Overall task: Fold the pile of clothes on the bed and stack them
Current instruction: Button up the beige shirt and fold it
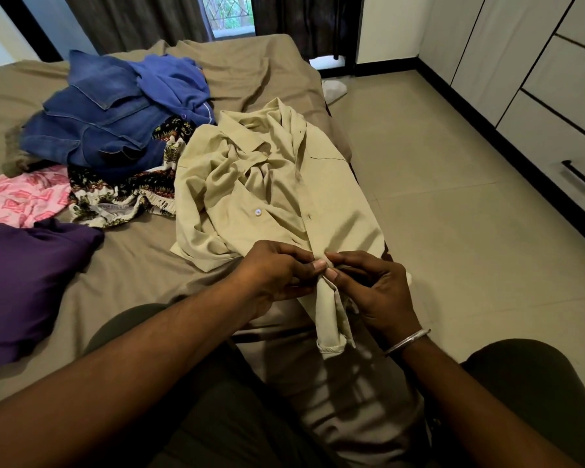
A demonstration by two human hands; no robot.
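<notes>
A beige button shirt (271, 184) lies crumpled along the right side of the bed (250, 65), its lower end hanging toward my lap. My left hand (277, 271) and my right hand (368, 285) meet at the shirt's front placket near the hem, both pinching the cloth with thumb and fingertips. Behind the shirt sits a loose pile: a denim garment (95, 130), a blue garment (173, 82) and a dark patterned piece (122, 190). A pink patterned cloth (21, 197) and a purple garment (24, 278) lie at the left.
The bed's right edge runs beside a tiled floor (436, 184). A white sock (333, 91) lies on the floor near the bed's far corner. White drawers with dark handles (554, 96) line the right wall. Dark curtains (132, 18) hang behind the bed.
</notes>
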